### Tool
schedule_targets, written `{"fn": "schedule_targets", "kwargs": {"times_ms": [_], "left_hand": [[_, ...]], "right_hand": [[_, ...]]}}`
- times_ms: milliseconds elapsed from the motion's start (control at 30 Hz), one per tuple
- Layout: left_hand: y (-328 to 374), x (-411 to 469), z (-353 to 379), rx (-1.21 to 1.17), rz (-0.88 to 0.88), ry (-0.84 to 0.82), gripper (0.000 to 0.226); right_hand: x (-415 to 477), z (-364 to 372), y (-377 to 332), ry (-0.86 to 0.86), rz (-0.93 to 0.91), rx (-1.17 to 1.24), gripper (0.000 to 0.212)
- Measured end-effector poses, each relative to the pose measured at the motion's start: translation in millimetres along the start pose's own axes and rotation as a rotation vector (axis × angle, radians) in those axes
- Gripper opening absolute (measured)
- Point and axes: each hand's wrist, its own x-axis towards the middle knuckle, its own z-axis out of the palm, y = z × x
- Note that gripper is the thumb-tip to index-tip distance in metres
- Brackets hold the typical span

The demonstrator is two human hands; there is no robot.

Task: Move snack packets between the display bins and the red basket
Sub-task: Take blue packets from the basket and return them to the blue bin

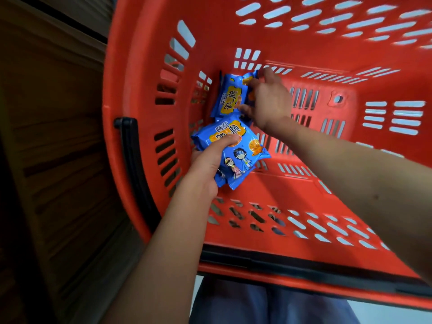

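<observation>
Both my hands are down inside the red basket (304, 188), near its left wall. My left hand (208, 167) grips a blue snack packet (240, 157) with cartoon figures on it, thumb lying across its front. More blue wrapper edges show under that packet. My right hand (266, 101) grips a second blue snack packet (229, 97), which stands tilted against the basket's left wall, just beyond the first.
A black handle (131, 164) runs along the basket's left rim. Dark wooden slatted boards (58, 160) stand to the left of the basket. The basket's right half holds no packets. Blue fabric (268, 305) shows below the near rim.
</observation>
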Motion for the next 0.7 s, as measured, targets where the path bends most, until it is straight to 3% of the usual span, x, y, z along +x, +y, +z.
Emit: {"fn": "schedule_targets", "kwargs": {"times_ms": [133,233,367,533,633,700], "left_hand": [[1,-7,1,-0.003,0.013,0.009,0.06],[3,-25,1,0.009,0.054,0.028,0.062],[3,-81,0,0.076,0.149,0.036,0.044],[10,-208,-5,0.091,0.168,0.024,0.044],[13,-297,-16,0.124,0.245,-0.008,0.02],[16,-356,-25,0.122,0.297,-0.023,0.018]], "right_hand": [[-10,-8,5,-0.04,0.067,0.221,0.035],[-33,-28,13,-0.039,0.217,0.376,0.036],[-86,-77,20,-0.084,0.406,0.582,0.017],[-189,-196,-1,-0.155,0.569,1.013,0.02],[-255,-284,-24,-0.159,0.61,1.124,0.021],[-297,-340,-39,-0.165,0.605,1.178,0.02]]}}
